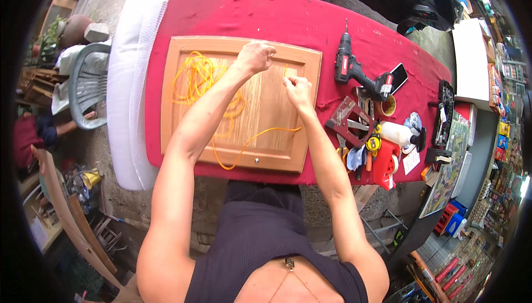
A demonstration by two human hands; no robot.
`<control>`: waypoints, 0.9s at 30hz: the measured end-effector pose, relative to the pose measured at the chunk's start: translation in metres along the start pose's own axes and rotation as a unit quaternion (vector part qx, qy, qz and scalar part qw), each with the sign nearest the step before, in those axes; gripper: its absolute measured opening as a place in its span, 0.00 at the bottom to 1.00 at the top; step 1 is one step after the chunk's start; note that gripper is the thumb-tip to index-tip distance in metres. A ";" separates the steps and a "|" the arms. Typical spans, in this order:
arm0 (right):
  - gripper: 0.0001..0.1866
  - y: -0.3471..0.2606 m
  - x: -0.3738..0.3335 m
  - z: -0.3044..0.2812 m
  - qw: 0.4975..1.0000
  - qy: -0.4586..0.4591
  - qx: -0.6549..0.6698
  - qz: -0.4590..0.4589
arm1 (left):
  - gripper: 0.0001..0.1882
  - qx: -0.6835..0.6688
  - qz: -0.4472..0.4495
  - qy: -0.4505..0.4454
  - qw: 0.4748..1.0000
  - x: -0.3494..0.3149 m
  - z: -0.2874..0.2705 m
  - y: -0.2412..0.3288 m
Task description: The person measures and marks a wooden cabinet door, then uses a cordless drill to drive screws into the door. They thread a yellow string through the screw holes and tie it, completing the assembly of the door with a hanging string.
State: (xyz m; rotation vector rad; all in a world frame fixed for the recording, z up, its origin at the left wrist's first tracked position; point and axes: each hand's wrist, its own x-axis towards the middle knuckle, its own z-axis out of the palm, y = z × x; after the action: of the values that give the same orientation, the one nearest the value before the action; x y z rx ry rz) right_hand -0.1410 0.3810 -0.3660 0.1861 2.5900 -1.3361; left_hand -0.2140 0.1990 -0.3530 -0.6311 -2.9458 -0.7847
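Note:
A wooden cabinet door (266, 109) with a raised frame lies flat on the red cloth in front of me. A tangle of yellow cord (195, 76) is heaped on its left half, and one strand loops along the near edge and passes to my right forearm. My left hand (256, 56) is closed over the door's far rail; what its fingers hold, if anything, is too small to make out. Near the door's right side, my right hand (299, 90) is pinched, with a short bit of yellow cord showing just beyond its fingertips. A small metal knob (256, 160) sits on the near rail.
On the red-covered table (233, 12), a cordless drill (349, 65), phone (399, 78), red staple gun (346, 117), tape measure (373, 143) and spray bottle (396, 133) lie right of the door. White foam wrap (130, 92) lines the left edge. A plastic chair (83, 90) stands beyond.

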 end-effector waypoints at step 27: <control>0.08 -0.008 0.028 0.037 0.996 0.083 -0.029 0.021 | 0.06 0.131 0.388 -0.177 0.895 0.071 0.022 -0.030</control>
State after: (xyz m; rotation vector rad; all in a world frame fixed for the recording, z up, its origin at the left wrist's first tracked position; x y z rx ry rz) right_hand -0.1643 0.3465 -0.3874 0.3532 2.7412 -1.2804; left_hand -0.2892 0.2125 -0.3773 -1.8938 -2.5746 -0.1929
